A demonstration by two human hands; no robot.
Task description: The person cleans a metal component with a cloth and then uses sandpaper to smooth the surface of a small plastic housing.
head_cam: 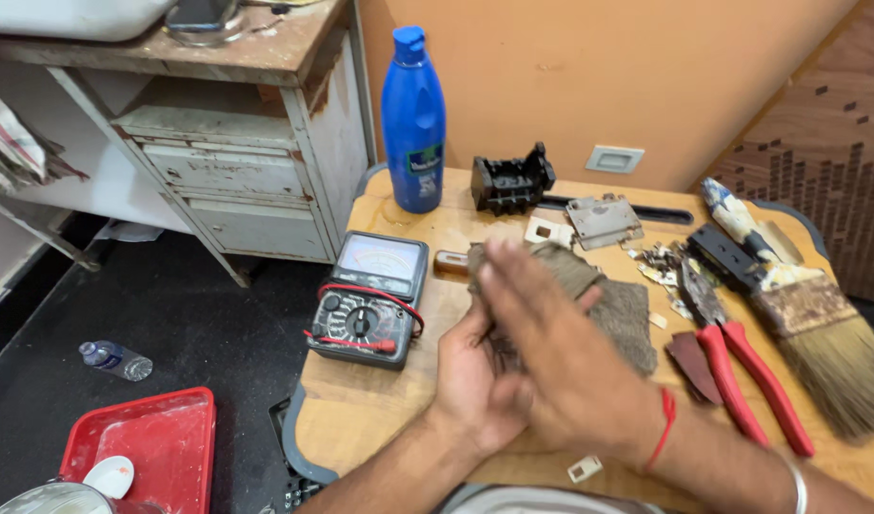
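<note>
My left hand (pixel 470 381) lies palm up over the wooden table (pixel 361 409), under a grey-brown rag (pixel 627 309). My right hand (pixel 561 352) lies flat across it, fingers together and blurred, pressing on the rag between both palms. A red thread and a metal bangle circle my right wrist. A small wooden-handled piece (pixel 449 263) pokes out just left of the rag. Whether anything sits inside the rag is hidden.
An analog multimeter (pixel 370 297) with red and black leads lies left of my hands. Behind stand a blue bottle (pixel 413 119), a black plastic part (pixel 510 181) and a metal plate (pixel 604 221). Red-handled pliers (pixel 742 366) and a paintbrush (pixel 818 333) lie right. A red tray (pixel 151 447) sits on the floor.
</note>
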